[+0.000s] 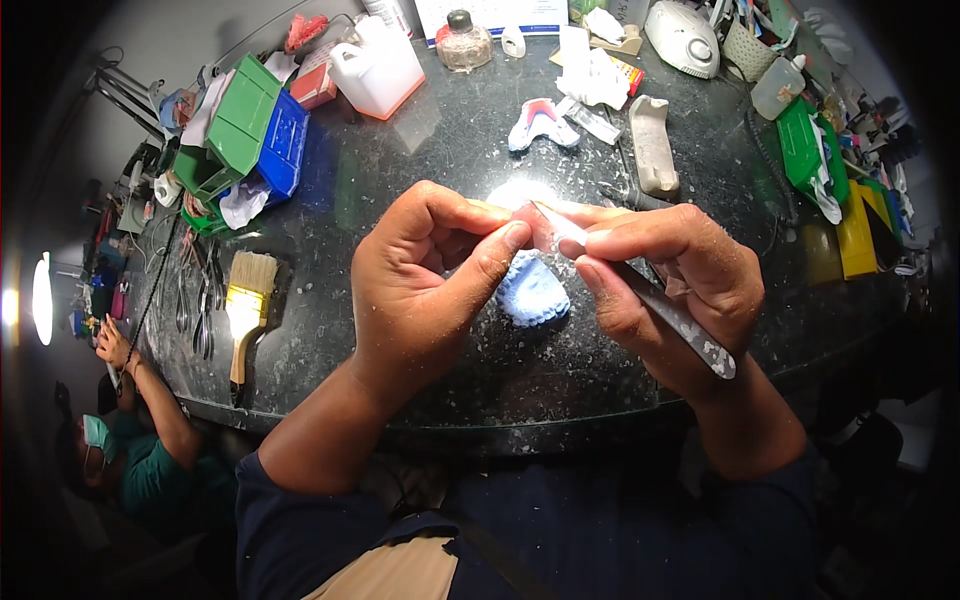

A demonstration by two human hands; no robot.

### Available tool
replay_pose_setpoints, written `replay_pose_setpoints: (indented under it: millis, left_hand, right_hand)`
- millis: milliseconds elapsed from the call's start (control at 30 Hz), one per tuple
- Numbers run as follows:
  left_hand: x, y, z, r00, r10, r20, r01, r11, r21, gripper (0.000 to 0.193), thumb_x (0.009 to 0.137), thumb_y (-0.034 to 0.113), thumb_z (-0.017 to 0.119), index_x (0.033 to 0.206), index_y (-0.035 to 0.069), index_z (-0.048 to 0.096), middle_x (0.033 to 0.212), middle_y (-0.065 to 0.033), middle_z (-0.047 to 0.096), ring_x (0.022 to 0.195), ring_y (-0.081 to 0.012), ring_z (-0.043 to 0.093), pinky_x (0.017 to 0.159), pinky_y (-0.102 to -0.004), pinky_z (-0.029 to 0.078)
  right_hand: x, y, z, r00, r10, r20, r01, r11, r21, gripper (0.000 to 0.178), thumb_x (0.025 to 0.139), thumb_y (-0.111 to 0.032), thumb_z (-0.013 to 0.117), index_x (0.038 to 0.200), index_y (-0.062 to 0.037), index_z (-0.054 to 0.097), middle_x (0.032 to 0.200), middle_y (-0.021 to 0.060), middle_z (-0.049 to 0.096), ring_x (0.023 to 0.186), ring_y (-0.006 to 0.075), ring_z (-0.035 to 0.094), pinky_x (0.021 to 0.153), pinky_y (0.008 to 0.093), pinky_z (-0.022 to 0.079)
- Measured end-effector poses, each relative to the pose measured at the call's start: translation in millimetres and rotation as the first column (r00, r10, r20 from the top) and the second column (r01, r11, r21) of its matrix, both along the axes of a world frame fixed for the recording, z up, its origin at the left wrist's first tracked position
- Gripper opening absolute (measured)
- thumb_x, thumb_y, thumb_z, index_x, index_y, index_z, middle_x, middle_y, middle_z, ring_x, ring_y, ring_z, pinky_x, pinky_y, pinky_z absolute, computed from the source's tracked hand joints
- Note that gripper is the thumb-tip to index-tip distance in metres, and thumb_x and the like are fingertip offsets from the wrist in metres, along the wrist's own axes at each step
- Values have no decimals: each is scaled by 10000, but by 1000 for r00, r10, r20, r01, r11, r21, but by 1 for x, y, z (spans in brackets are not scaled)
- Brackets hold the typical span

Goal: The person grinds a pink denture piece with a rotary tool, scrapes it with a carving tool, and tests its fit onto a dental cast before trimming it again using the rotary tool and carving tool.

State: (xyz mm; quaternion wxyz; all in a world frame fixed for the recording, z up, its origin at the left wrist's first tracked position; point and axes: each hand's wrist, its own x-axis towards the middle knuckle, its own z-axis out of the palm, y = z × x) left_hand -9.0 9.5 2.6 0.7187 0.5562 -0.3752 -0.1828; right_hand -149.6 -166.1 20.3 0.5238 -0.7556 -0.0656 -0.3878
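My left hand (430, 270) is closed, pinching a small pink piece (540, 236) between thumb and fingertips; most of it is hidden by the fingers. A knife with a dark, white-flecked handle (690, 332) lies in my closed right hand (680, 270). Its pale blade (558, 222) points up and left, against or right beside the pink piece; actual contact is hard to make out. Just below the fingertips, a light blue dental cast (533, 292) rests on the dark bench. Farther back stands another dental cast (543, 126), pale with a pink part on it.
White debris speckles the dark bench (420, 150). A wide brush (248, 310) and several metal pliers (206, 300) lie left. Green and blue bins (285, 140) and a jug (376, 68) stand far left. A beige trough-shaped block (653, 145) lies far right. Another person (150, 440) works at left.
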Motion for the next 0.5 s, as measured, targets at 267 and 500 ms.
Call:
replay_pose_setpoints:
  millis: [267, 500]
  left_hand:
    - [1, 0, -1, 998, 14, 53, -14, 1000, 11, 136, 1026, -36, 769, 1089, -9, 651, 1099, -123, 786, 1055, -148, 765, 966, -303, 612]
    - [1, 0, -4, 998, 19, 55, -19, 1000, -10, 122, 1028, -33, 766, 1081, -10, 659, 1096, -126, 791, 1037, -137, 762, 947, -298, 612]
  right_hand:
    - [2, -4, 1, 1000, -10, 17, 11, 994, -109, 197, 858, 87, 860, 1025, 32, 771, 1025, 189, 824, 1068, 290, 834, 901, 349, 657]
    - [2, -5, 0, 1000, 0, 12, 2, 987, -159, 196, 852, 95, 851, 1022, 38, 771, 995, 174, 820, 1058, 299, 835, 923, 368, 662]
